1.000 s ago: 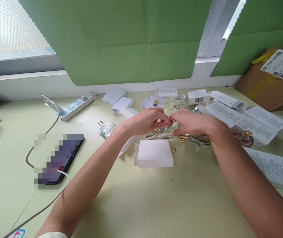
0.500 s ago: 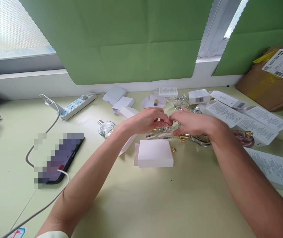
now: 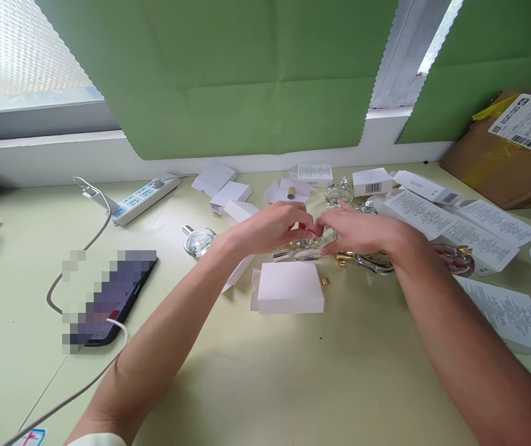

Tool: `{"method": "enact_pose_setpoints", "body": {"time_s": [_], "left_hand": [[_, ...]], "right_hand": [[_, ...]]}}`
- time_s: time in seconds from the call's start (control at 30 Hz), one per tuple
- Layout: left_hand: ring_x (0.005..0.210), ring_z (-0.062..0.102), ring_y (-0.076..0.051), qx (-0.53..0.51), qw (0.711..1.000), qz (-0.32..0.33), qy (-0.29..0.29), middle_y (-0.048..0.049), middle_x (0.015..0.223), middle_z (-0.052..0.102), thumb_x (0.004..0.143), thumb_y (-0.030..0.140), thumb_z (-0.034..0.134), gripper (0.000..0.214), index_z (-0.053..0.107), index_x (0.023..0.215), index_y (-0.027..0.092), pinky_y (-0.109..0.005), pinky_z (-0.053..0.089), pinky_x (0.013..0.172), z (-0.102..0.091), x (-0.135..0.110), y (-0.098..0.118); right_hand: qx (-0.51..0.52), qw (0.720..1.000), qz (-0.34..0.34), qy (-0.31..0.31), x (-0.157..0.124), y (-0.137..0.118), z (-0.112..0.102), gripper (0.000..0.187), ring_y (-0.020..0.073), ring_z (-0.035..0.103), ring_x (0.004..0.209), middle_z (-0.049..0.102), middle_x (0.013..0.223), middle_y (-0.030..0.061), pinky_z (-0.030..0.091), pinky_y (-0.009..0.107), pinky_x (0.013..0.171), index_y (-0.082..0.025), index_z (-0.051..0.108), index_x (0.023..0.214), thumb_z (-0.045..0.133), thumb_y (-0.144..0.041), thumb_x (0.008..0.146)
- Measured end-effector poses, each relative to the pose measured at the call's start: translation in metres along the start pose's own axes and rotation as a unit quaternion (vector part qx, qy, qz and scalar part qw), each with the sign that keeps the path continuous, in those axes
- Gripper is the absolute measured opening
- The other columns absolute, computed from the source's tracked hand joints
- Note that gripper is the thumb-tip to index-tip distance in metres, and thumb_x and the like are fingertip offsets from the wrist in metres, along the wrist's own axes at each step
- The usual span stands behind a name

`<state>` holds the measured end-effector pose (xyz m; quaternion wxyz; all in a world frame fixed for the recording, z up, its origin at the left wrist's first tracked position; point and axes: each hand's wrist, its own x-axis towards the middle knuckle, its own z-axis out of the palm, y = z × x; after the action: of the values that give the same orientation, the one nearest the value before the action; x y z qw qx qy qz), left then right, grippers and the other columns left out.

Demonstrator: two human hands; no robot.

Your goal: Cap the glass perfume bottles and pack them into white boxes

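Note:
My left hand [image 3: 286, 222] and my right hand [image 3: 346, 228] meet over a cluster of glass perfume bottles, fingertips almost touching. The left fingers are bent into a pinch, and whatever is between them is too small or hidden to name. My right hand is curled, with glass partly showing below its fingers; its grip is mostly hidden. Under the hands lies a clear perfume bottle [image 3: 308, 254]. Beside the right wrist is a dark-patterned glass bottle [image 3: 377, 262], with a gold cap [image 3: 345, 256] next to it. A plain white box [image 3: 290, 288] lies in front of both hands.
Another glass bottle [image 3: 199, 241] lies left of my left wrist. Printed white boxes [image 3: 483, 238] crowd the right, near a cardboard carton [image 3: 502, 161]. A phone [image 3: 116, 303], a cable and a power strip [image 3: 147, 198] are on the left. A round bottle [image 3: 338, 193] stands behind.
Both hands stay in nearly the same place and pose. The whole view has shifted very slightly.

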<state>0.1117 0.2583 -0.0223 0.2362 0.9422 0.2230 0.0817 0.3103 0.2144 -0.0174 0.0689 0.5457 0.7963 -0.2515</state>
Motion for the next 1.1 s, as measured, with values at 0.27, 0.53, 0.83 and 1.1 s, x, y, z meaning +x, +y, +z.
{"method": "enact_pose_setpoints", "body": {"time_s": [0.27,0.53,0.83,1.1], "left_hand": [[0.075,0.056,-0.012,0.015,1.000,-0.015,0.006,-0.0049,0.097,0.063,0.095,0.029,0.050,0.020,0.069,0.100,0.022,-0.024,0.038,0.062,0.001,-0.001,0.004],[0.073,0.054,-0.010,0.008,1.000,-0.016,0.012,-0.0011,0.092,0.065,0.095,0.029,0.052,0.016,0.067,0.094,0.021,-0.023,0.036,0.061,0.002,0.000,0.002],[0.071,0.053,-0.014,0.096,0.993,-0.055,0.026,-0.0037,0.080,0.065,0.096,0.034,0.048,0.026,0.066,0.088,0.018,-0.028,0.035,0.062,0.005,-0.001,0.015],[0.073,0.052,-0.014,0.119,0.992,-0.024,0.039,-0.0023,0.084,0.064,0.095,0.027,0.052,0.019,0.067,0.086,0.018,-0.027,0.035,0.061,0.006,-0.002,0.017]], "right_hand": [[-0.009,1.000,0.011,0.009,0.000,-0.001,-0.001,0.034,0.0345,0.041,0.134,0.064,0.117,0.0095,0.019,0.047,0.116,-0.020,0.065,0.109,0.064,-0.035,0.078],[-0.032,0.999,-0.026,0.018,0.004,0.003,0.002,0.032,0.0282,0.048,0.127,0.064,0.113,0.0111,0.011,0.045,0.119,-0.019,0.063,0.109,0.060,-0.035,0.082],[-0.035,0.999,-0.031,0.026,0.004,0.002,0.003,0.026,0.0279,0.054,0.120,0.066,0.109,0.0099,0.006,0.049,0.120,-0.021,0.063,0.102,0.060,-0.037,0.082],[-0.033,0.999,-0.025,0.034,0.004,0.000,0.003,0.026,0.0279,0.055,0.121,0.067,0.110,0.0095,0.006,0.047,0.121,-0.020,0.066,0.102,0.064,-0.033,0.080]]}}
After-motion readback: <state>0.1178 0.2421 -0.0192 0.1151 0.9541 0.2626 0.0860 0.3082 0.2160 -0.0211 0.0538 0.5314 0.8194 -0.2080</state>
